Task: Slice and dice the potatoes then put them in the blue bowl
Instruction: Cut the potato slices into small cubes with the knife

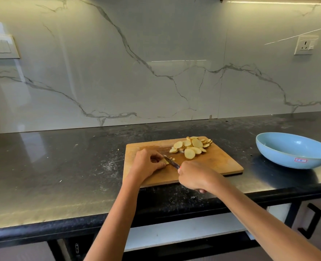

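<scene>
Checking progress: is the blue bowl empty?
Empty: the blue bowl shows only its bare inside; the slices lie on the board.

- A dark speckled countertop (61, 166) runs across the view.
- A marble wall (155, 63) with grey veins rises right behind the countertop.
- A wall socket (305, 45) sits high above the countertop's right end.
- A switch plate (0, 47) sits above its left end.
- A cabinet handle (311, 221) hangs below the countertop's right edge.

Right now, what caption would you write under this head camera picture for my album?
Left hand holds potato on the board, right hand dices with a knife; slices wait, bowl empty.
</scene>
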A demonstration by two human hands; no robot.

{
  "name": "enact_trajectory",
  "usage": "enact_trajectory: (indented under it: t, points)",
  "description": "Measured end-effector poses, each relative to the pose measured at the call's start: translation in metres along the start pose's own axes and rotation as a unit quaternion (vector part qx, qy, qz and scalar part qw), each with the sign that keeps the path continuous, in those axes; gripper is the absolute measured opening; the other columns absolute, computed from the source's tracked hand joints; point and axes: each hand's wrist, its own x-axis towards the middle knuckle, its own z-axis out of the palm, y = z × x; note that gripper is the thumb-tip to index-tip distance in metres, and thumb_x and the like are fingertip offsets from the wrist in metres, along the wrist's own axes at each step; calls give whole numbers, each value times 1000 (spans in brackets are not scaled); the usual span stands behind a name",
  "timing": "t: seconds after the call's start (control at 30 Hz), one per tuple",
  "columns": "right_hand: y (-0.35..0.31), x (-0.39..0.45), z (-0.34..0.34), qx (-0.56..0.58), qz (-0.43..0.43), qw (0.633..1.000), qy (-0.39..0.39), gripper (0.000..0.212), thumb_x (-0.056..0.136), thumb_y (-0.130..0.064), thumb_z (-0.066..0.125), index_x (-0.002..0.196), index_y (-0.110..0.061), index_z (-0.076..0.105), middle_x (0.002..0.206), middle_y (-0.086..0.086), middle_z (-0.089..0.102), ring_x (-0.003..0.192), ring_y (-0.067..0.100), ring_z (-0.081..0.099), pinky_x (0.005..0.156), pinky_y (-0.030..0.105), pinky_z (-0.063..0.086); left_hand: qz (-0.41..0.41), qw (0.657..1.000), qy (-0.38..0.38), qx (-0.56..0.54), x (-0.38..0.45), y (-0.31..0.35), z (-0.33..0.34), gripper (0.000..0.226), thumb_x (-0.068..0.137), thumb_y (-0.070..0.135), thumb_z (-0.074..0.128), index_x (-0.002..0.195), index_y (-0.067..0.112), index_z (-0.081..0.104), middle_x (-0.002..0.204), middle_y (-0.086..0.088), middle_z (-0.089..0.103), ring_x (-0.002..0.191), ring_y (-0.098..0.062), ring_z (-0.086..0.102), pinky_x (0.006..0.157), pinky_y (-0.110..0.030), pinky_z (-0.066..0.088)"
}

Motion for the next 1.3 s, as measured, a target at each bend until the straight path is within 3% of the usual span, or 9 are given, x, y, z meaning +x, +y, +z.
enact_trajectory:
  t: [0.13, 0.3, 0.53, 0.7, 0.83, 0.93, 1.07, 1.13, 1.3]
  points:
    - [-4, 6, -6, 41, 19, 998, -48, 42, 95, -7, 28, 135, -3, 38, 64, 4, 42, 41, 8, 31, 34, 16, 26, 1, 1000, 1, 2, 1, 0, 1, 24, 77, 20, 74, 100, 12, 72, 100, 0, 70, 85, -9, 60, 74, -19, 48]
    - [-8, 12, -9, 41, 22, 996, -71, 46, 93, -4, 27, 138, -2, 32, 65, 4, 40, 43, 8, 29, 34, 16, 24, -9, 1000, 8, -4, 0, -1, 2, 21, 76, 20, 75, 96, 13, 73, 95, 0, 71, 84, -10, 62, 75, -21, 49]
    - [13, -12, 7, 5, 8, 999, -36, 34, 93, -5, 32, 123, 1, 47, 69, 10, 50, 41, 12, 39, 33, 18, 31, -14, 1000, 6, -9, -2, 2, 1, 17, 78, 19, 74, 94, 13, 73, 90, 1, 70, 83, -9, 60, 74, -19, 49]
    - [13, -4, 13, -27, -2, 999, 35, 26, 92, -6, 38, 106, 1, 60, 81, 7, 52, 68, 19, 51, 49, 23, 37, -18, 1000, 9, -7, -3, 2, 0, 19, 77, 21, 75, 95, 14, 74, 92, 2, 71, 82, -8, 60, 67, -10, 44]
    - [13, -1, 8, 0, 9, 999, 49, 30, 96, -9, 36, 116, 0, 56, 81, 6, 50, 60, 15, 48, 47, 22, 38, -14, 1000, 6, -5, -6, 3, -2, 24, 78, 22, 74, 100, 13, 72, 98, 0, 70, 86, -10, 60, 75, -17, 48]
    - [8, -2, 5, 6, -2, 999, 45, 33, 98, -11, 33, 117, 4, 56, 79, 8, 52, 56, 13, 47, 45, 20, 37, -7, 1000, 14, -3, -7, 1, -3, 30, 76, 21, 75, 104, 10, 70, 101, -1, 69, 85, -9, 59, 69, -8, 44]
    - [1, 2, 5, 8, -12, 999, 39, 38, 95, -7, 32, 125, 1, 53, 115, 14, 60, 49, 12, 48, 36, 17, 35, -16, 999, 29, -9, -6, 0, -4, 27, 76, 16, 75, 102, 8, 71, 102, -4, 70, 86, -7, 59, 71, -8, 42]
    - [-3, 3, 4, 0, -11, 999, 36, 39, 95, -8, 33, 130, -1, 51, 121, 13, 58, 48, 11, 48, 34, 16, 34, -14, 999, 30, -10, -6, 0, -4, 26, 76, 15, 75, 101, 8, 72, 102, -4, 71, 86, -7, 60, 75, -12, 45]
    - [-6, -1, 5, -9, -19, 999, 27, 42, 97, -8, 32, 136, -1, 43, 98, 10, 57, 44, 10, 42, 32, 15, 31, -11, 999, 31, -8, -5, -1, -3, 23, 76, 15, 75, 98, 9, 73, 99, -4, 71, 86, -10, 63, 78, -17, 48]
